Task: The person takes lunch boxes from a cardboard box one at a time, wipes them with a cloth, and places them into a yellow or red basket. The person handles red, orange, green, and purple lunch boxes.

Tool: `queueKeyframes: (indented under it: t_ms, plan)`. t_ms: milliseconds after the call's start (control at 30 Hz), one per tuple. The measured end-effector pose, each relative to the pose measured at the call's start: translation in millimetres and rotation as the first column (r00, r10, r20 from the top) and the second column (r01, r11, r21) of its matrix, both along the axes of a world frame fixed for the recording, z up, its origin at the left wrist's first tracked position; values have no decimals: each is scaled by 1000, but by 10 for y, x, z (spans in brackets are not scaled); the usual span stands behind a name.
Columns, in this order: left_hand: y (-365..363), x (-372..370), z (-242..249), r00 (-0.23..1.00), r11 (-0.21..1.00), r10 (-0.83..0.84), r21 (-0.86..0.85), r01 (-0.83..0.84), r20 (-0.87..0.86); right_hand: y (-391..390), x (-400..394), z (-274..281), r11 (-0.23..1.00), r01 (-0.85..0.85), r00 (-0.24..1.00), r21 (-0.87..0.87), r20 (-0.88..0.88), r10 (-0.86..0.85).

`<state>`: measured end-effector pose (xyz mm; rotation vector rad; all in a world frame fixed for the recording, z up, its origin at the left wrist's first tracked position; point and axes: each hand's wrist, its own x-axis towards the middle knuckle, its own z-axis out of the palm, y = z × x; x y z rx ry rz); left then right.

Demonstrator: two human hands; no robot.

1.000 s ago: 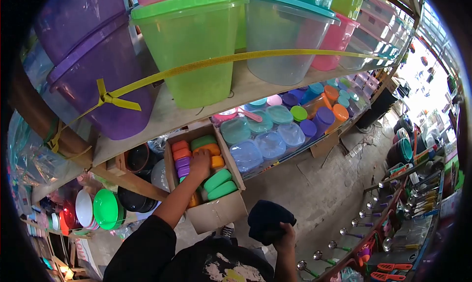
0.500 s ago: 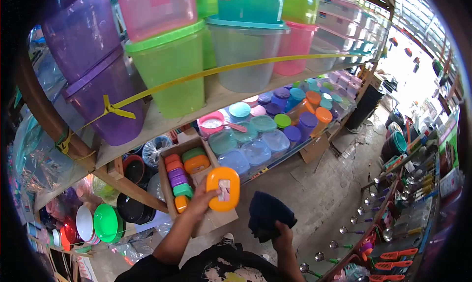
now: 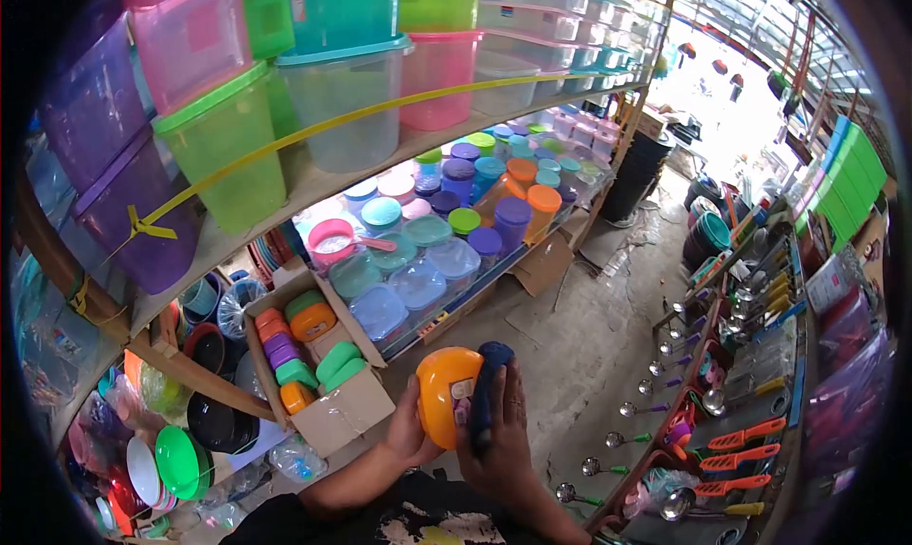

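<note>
An orange plastic container [image 3: 442,388] with rounded corners and a small picture label is held in front of my chest. My left hand [image 3: 407,431] grips it from the left, fingers partly hidden behind it. Against its right side, my right hand [image 3: 499,426] presses a folded dark navy cloth [image 3: 492,369], with the palm and fingers over the cloth. Just beyond my left hand stands an open cardboard box [image 3: 344,420] holding rows of orange, purple and green containers [image 3: 337,364].
Purple, green and pink bins [image 3: 220,146] line a wooden shelf [image 3: 323,179] above, behind a yellow strap [image 3: 370,117]. Lidded tubs [image 3: 415,284] fill the lower shelf. Ladles [image 3: 622,439] and orange-handled utensils [image 3: 739,459] hang at the right. Green bowls [image 3: 182,461] stand at lower left.
My right hand has brought the cloth up against the orange container, which has turned on its side. The view has shifted right, and green containers in the box now show.
</note>
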<state>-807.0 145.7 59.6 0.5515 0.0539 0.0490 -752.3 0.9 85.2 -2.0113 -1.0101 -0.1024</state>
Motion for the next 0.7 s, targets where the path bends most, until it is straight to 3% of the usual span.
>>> queueKeyframes:
  t_ms: [167,233,267,333,433,467,500,533,567,600,633,667,700]
  plan:
    - [-271,-53,153,994,990,17,141,-2,-107,-14,52,233,998,45,989,-46,146,-38]
    - [-271,-57,116,987,981,38,196,-7,-157,31,1,311,986,-69,964,-154,242,105]
    - [-208,-29,-32,994,999,-47,11,49,-97,62,-45,300,986,-66,966,-154,239,102]
    - [-11,70,-446,983,922,-167,-342,181,70,124,-132,271,960,-173,921,-221,310,237]
    - [236,156,-728,909,573,-188,-710,409,372,105,-355,100,938,-268,883,-220,332,330]
    - [261,112,-652,911,578,-173,-711,401,374,72,-394,27,933,-282,878,-222,333,345]
    - [257,60,-319,984,838,-126,-517,174,128,13,-406,-64,915,-359,876,-185,273,399]
    - [284,50,-113,995,977,12,-212,-33,-99,-39,-397,-153,891,-431,865,-144,214,453]
    - [353,98,-134,997,970,2,-241,-20,-74,-100,-344,-264,883,-447,856,-145,215,469]
    - [400,114,-155,997,970,20,-241,-36,-70,-162,-257,-380,900,-436,892,-9,129,434]
    - [440,135,-165,999,952,11,-305,-1,31,-170,-191,-401,906,-405,914,123,36,404]
    - [472,148,-161,991,931,4,-361,45,134,-155,-166,-388,901,-417,909,121,44,415]
    - [471,99,-121,972,925,-28,-362,115,235,-135,-157,-316,890,-345,923,299,-66,380]
